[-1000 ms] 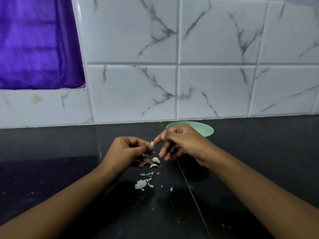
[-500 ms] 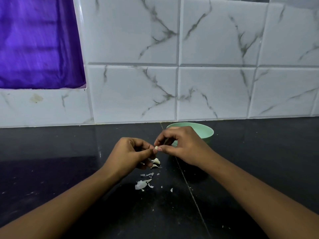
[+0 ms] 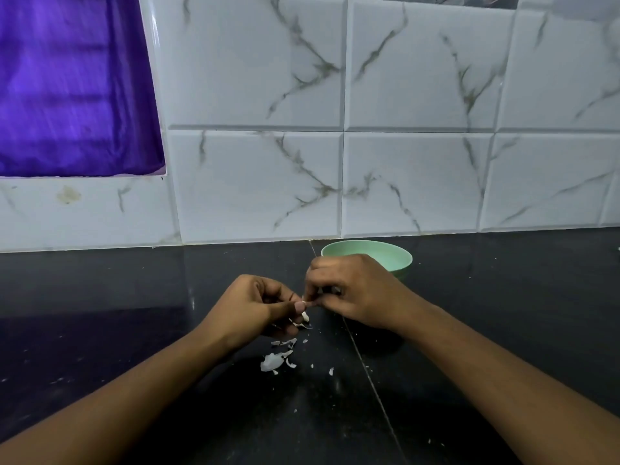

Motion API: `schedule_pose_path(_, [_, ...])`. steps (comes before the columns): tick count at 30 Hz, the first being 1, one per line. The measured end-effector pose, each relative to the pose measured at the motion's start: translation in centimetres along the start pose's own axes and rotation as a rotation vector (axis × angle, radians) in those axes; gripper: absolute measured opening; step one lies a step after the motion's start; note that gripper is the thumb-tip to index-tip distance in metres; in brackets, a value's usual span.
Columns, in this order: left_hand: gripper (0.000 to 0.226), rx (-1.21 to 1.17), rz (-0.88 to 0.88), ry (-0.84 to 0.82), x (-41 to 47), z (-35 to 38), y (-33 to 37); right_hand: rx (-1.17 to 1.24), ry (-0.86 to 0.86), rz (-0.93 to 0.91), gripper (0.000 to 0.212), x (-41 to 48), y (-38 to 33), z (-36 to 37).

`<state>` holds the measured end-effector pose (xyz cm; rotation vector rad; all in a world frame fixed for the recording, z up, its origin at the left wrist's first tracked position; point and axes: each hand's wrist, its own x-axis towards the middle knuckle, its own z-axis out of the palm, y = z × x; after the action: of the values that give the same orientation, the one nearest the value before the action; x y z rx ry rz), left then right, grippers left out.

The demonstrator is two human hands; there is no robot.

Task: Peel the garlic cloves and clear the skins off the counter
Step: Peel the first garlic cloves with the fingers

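While the left hand (image 3: 255, 307) and right hand (image 3: 355, 290) are together pinching a garlic clove (image 3: 304, 301), peeling seems to be going on; next it is needing a gentle pull; skins (image 3: 275, 360) are lying on the table (image 3: 100, 313) below the hands.

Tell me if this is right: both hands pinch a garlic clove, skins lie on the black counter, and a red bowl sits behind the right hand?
The bowl is pale green, not red, as the head view shows; the rest stands.
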<state>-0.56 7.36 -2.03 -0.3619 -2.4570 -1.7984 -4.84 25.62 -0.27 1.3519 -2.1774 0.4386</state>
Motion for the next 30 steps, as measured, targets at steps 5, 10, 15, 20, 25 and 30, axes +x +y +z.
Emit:
schedule_pose_path(5, [0.008,-0.079,-0.014,0.018,0.2,0.0,0.0,0.582,-0.004,0.397,0.01,0.0,0.2,0.1])
schedule_pose_path(10, [0.008,-0.116,-0.038,0.03,0.3,0.1,-0.1,0.786,-0.037,0.494,0.017,0.1,0.1,0.8])
schedule_pose_path(15, [0.008,-0.123,-0.045,0.037,0.3,0.1,-0.2,0.918,-0.034,0.565,0.015,0.1,-0.1,1.0])
schedule_pose_path(20, [0.01,-0.123,-0.052,0.048,0.3,0.2,-0.1,0.946,-0.04,0.588,0.017,0.1,-0.2,0.7])
schedule_pose_path(25, [0.012,-0.124,-0.05,0.038,0.3,0.3,0.0,0.806,-0.015,0.548,0.015,0.2,-0.2,0.8])
schedule_pose_path(30, [0.011,-0.105,-0.016,0.06,0.4,0.2,-0.1,0.744,0.02,0.543,0.015,0.2,-0.2,1.0])
